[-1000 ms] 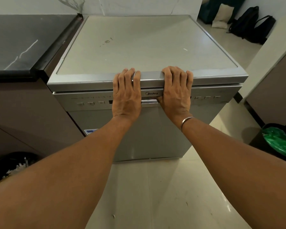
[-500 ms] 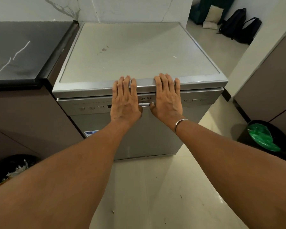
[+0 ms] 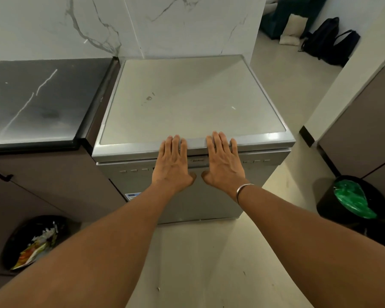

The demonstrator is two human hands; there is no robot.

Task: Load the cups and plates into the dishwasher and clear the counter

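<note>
Lower left of frame: black bin [image 3: 31, 243] holding wrappers; right edge: second bin [image 3: 351, 201] with a green liner; centre: our left hand [image 3: 172, 165] and right hand [image 3: 223, 163] lie flat on the closed dishwasher [image 3: 187, 103] door, fingers straight, holding nothing, tips over its top front lip; bangle [image 3: 242, 190] on right wrist; dark counter [image 3: 38, 101] upper left, adjoining the dishwasher; backpacks [image 3: 329, 41] upper right.

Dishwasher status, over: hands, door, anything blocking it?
Left hand, right hand open, flat on dishwasher door's top edge. Door shut. No cups or plates in view. Rubbish bin and green-lined bin off to the sides, clear of door.
</note>
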